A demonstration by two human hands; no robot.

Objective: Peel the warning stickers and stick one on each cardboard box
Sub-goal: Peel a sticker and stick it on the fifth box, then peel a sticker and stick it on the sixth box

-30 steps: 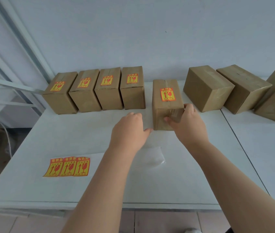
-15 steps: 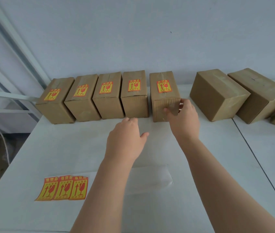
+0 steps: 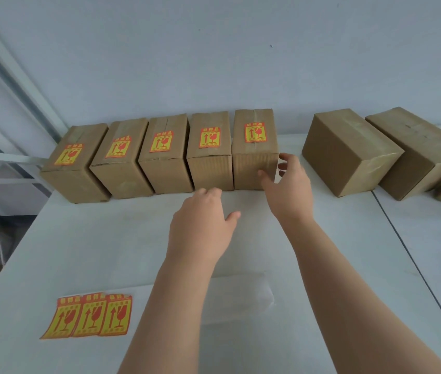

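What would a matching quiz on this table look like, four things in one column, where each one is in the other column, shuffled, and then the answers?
Things
1. sticker sheet
2. left hand
3. right hand
4. sixth box

Places
A. at the right front corner of the fifth box
B. right of the gap, no sticker on top
C. near left of the table
D. over the table in front of the row, holding nothing

Pairs: 1-C, 2-D, 3-A, 4-B
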